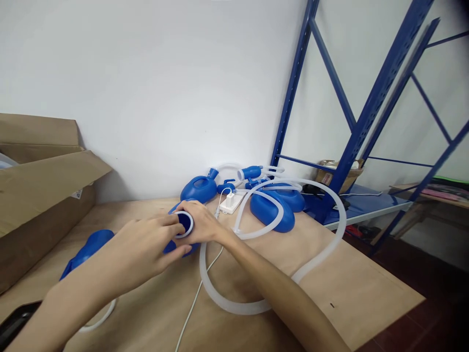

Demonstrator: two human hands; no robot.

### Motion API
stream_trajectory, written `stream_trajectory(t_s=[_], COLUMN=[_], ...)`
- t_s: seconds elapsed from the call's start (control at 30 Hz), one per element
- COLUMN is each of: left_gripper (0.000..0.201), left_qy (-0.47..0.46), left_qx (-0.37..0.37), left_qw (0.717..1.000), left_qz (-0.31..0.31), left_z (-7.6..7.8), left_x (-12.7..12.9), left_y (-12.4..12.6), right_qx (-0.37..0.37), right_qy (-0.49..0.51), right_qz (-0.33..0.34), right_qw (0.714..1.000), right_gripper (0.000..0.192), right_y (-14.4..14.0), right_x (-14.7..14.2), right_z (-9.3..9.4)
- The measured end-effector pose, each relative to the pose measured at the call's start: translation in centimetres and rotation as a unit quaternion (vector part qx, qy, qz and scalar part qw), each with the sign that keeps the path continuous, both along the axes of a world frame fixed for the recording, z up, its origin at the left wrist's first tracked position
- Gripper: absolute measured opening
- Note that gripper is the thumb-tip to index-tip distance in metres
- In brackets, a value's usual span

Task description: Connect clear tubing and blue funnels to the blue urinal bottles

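My right hand (201, 221) is wrapped round a blue plastic urinal cup (186, 224), whose open mouth with a white ring faces up towards me. Fingers of my left hand (156, 239) bend over the near side of that mouth, tips at or just inside the ring, thumb below it. More blue plastic shows under both hands, but I cannot tell whether it joins the cup. Behind my hands stands a blue urinal bottle (199, 189). To the right, a clear hose (252, 307) loops across the table, passing under my right forearm.
On the wooden table (366, 288) are a white power strip (231, 203) with a plug, another ringed cup (251, 172) and more blue bottles (273, 210). A blue item (90, 249) lies left, near an open cardboard box (44, 205). Blue shelving (351, 142) stands right.
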State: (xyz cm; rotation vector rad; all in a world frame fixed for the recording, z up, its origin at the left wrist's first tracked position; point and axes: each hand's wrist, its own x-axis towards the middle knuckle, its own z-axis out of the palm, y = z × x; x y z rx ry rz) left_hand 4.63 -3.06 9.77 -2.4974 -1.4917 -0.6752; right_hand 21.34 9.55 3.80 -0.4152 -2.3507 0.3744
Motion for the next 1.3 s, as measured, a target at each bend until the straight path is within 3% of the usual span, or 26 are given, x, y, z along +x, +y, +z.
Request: stream_trajectory(t_s=[0.1,0.27,0.47,0.7,0.83,1.1,1.3], left_gripper=[0.036,0.037,0.042,0.039,0.031,0.030,0.045], left_qy=[0.054,0.024,-0.020,-0.140,-0.180,-0.196,-0.278], left_qx=[0.040,0.102,0.146,0.067,0.077,0.046,-0.017], left_qw=[0.998,0.994,0.989,0.988,0.981,0.979,0.960], left_qz=[0.001,-0.033,-0.030,0.016,0.003,-0.011,-0.009], left_z=[-0.3,0.4,0.9,1.3,1.0,0.6,2.1], left_x=[0.6,0.6,1.1,2.3,2.7,2.1,0.8], left_y=[0.7,0.7,-0.5,-0.6,-0.2,0.1,-0.2], right_qx=[-0.012,-0.030,0.164,0.288,0.314,0.308,0.340], right_qy=[0.046,0.034,0.004,-0.077,-0.107,-0.109,-0.148], right_qz=[-0.019,-0.011,-0.027,-0.146,-0.177,-0.173,-0.165], right_qw=[0.999,0.999,0.986,0.943,0.927,0.929,0.914], right_gripper=[0.057,0.055,0.043,0.027,0.023,0.019,0.021], right_y=[-0.4,-2.2,-4.0,-5.4,-5.6,-5.8,-4.1], right_x=[0.3,0.4,1.2,2.1,2.3,2.6,4.3], right_z=[0.8,2.9,5.1,6.8,7.2,7.5,7.9])
